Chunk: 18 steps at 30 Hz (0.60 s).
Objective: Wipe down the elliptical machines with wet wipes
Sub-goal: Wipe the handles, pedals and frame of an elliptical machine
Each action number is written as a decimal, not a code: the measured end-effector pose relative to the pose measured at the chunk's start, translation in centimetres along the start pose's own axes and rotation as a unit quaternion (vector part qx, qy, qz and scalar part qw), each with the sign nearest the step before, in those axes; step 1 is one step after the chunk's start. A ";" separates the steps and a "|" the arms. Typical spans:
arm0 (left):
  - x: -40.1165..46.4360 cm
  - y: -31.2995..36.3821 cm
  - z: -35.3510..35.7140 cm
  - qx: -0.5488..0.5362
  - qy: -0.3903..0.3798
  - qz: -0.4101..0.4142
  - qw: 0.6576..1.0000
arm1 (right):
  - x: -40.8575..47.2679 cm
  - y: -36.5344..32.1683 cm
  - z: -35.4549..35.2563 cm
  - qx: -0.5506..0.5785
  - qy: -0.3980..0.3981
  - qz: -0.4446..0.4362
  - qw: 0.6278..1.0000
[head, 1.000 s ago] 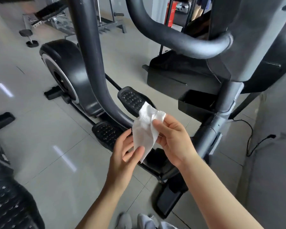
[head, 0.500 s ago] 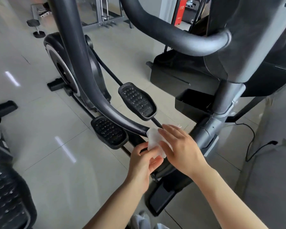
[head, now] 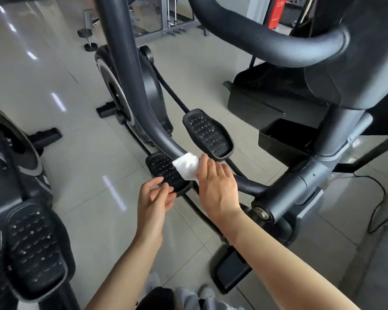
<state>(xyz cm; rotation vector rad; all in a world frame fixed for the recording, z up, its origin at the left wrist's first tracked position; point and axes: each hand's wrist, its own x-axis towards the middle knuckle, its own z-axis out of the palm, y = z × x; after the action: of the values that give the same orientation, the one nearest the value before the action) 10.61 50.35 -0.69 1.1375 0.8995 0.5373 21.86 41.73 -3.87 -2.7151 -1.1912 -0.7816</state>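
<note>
Grey tiled floor [head: 188, 70], dumbbell [head: 87, 39], black cable [head: 377, 198], possibly a red fire-equipment box [head: 275, 13]

floor [head: 54, 63]: grey tile | on it: elliptical machine [head: 130, 95], dumbbell [head: 87, 40], cable [head: 379, 198]
</note>
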 end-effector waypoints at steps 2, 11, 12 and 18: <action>0.8 1.3 -0.8 -0.007 0.008 0.029 1.000 | 2.1 -2.5 -0.3 0.015 0.014 0.021 1.000; 5.1 10.2 -3.7 -0.015 -0.001 0.202 0.979 | 9.8 -8.8 -4.0 0.154 0.140 0.124 0.970; 5.5 11.2 -3.9 -0.017 -0.007 0.224 0.974 | 10.6 -9.3 -4.7 0.163 0.156 0.135 0.965; 6.9 15.5 -4.7 0.004 -0.089 0.339 0.936 | 14.8 -10.2 -9.2 0.208 0.249 0.162 0.932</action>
<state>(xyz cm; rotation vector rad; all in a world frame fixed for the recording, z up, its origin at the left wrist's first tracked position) 11.58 63.64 10.82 1.4787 0.3301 0.9716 19.20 56.26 9.85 -2.1060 -0.6758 -0.9571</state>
